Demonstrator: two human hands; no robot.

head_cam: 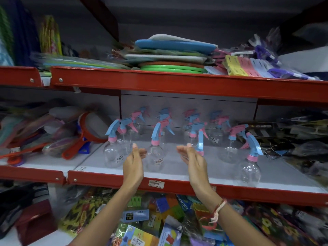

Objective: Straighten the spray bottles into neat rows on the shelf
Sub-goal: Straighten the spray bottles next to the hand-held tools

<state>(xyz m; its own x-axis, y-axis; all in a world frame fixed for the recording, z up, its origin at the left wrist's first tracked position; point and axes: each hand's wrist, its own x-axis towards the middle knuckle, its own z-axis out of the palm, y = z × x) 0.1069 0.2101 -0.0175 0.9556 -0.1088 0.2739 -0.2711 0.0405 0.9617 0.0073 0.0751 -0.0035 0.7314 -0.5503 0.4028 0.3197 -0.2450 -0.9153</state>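
While both hands, left hand (pixel 134 158) and right hand (pixel 190 155), are hovering released, the near-centre spray bottle (pixel 154 154) is looking empty, light and tippy; best gripped around its belly.

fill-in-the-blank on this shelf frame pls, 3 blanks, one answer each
1. The left hand and right hand hold ____ at this moment.
2. The front-row bottle between the two hands has a blue trigger head and a ____ collar.
3. The spray bottles stand on a shelf whose front edge is coloured ____.

Missing words: nothing; pink; red
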